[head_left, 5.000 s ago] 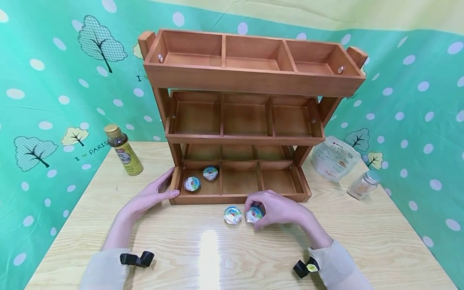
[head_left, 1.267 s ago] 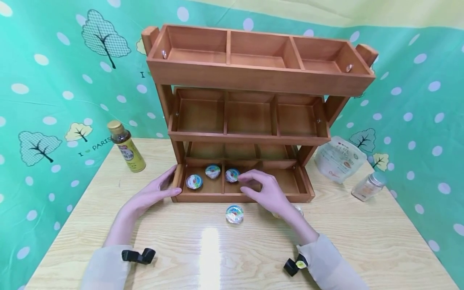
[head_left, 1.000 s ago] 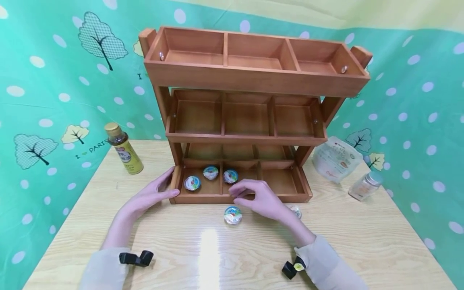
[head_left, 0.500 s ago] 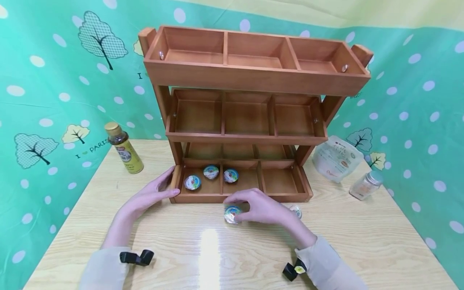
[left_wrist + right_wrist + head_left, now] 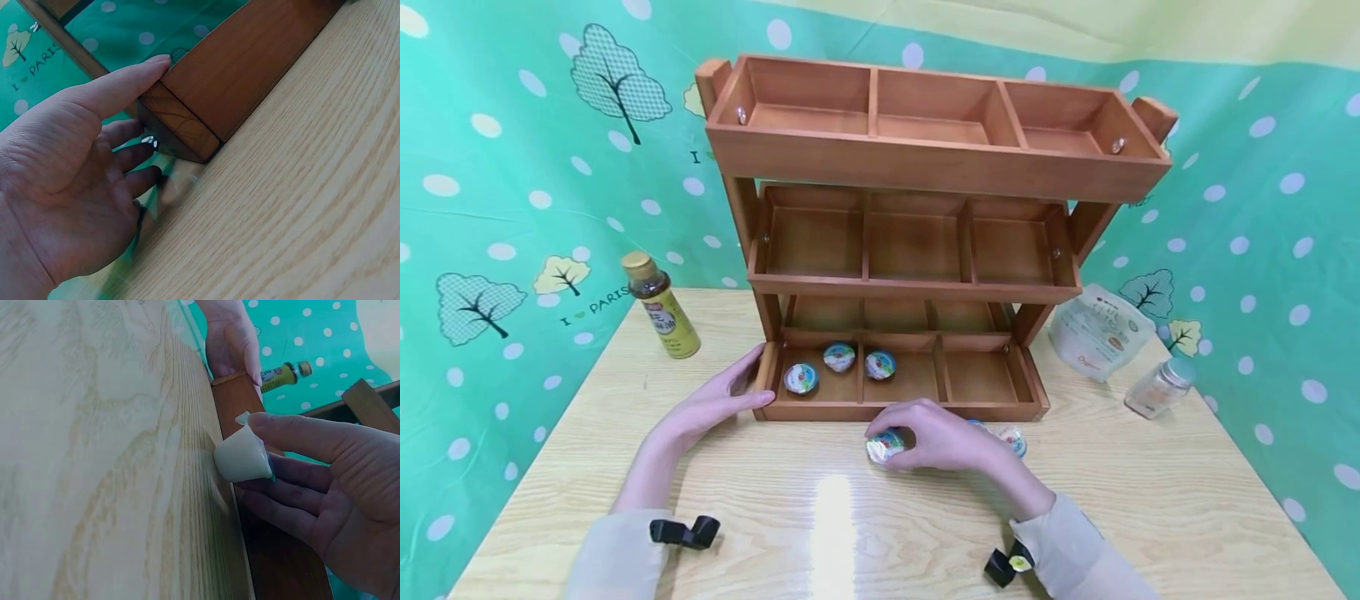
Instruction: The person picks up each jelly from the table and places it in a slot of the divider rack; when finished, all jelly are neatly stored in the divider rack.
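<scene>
My right hand [image 5: 936, 437] pinches a small foil-lidded jelly cup [image 5: 883, 446] between thumb and fingers, just in front of the brown wooden rack [image 5: 925, 162]. From the right wrist view, its white cup body [image 5: 240, 457] shows close to the tabletop; I cannot tell whether it touches. My left hand [image 5: 715, 396] grips the left end of the rack's bottom tier, thumb over the front corner and fingers behind the side. Two similar cups lie in the bottom-left compartment, a front cup [image 5: 801, 378] and a back cup [image 5: 839, 357]. Another cup [image 5: 880, 365] is in the bottom-middle compartment.
More lidded cups [image 5: 1012, 440] lie on the table [image 5: 737, 492] beyond my right wrist, partly hidden by it. A yellow-labelled bottle [image 5: 670, 321] stands left of the rack. On the right are a clear pouch [image 5: 1097, 333] and a capped jar [image 5: 1159, 389].
A third cup has come into the rack, in the bottom-middle compartment. My right hand has come back down to the table and taken hold of another cup. My left hand has stayed put.
</scene>
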Demonstrator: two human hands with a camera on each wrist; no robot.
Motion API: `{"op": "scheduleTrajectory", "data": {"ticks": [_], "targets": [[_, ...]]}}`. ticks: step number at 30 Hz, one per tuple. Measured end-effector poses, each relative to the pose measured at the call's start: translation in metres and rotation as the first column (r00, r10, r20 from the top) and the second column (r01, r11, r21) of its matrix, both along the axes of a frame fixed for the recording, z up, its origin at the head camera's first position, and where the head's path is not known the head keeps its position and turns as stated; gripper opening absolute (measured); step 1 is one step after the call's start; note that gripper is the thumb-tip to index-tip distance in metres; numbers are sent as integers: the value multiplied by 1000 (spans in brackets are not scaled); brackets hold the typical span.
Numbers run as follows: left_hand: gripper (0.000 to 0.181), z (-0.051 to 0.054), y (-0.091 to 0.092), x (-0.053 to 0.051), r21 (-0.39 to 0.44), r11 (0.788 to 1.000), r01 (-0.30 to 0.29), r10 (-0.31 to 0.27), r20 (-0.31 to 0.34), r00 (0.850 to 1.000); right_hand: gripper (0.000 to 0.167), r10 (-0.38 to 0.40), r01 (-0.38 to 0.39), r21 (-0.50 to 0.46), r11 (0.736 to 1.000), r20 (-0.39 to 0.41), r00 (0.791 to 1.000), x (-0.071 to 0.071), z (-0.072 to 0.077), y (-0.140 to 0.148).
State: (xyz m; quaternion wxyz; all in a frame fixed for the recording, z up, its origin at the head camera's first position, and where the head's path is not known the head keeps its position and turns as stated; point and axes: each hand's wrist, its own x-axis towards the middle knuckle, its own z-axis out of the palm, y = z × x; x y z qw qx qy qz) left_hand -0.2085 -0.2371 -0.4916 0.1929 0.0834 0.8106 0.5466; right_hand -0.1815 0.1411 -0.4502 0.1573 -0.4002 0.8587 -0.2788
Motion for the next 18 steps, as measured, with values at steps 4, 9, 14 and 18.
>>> {"op": "scheduleTrajectory", "data": {"ticks": [4, 9, 14, 18], "targets": [[91, 0, 1, 0, 5, 1000, -2, 2, 13, 1000, 36, 0, 0, 6, 1000, -1, 1000, 0, 0, 0], [91, 1, 1, 0, 11, 1000, 2, -2, 8, 1000, 40, 9, -9, 12, 1000, 9, 1000, -1, 1, 0], [91, 0, 1, -1, 17, 1000, 9, -9, 2, 1000, 40, 14, -14, 17, 1000, 13, 1000, -1, 1, 0], [91, 0, 1, 0, 18, 1000, 11, -11, -2, 1000, 40, 14, -14, 20, 1000, 13, 1000, -1, 0, 0]]}}
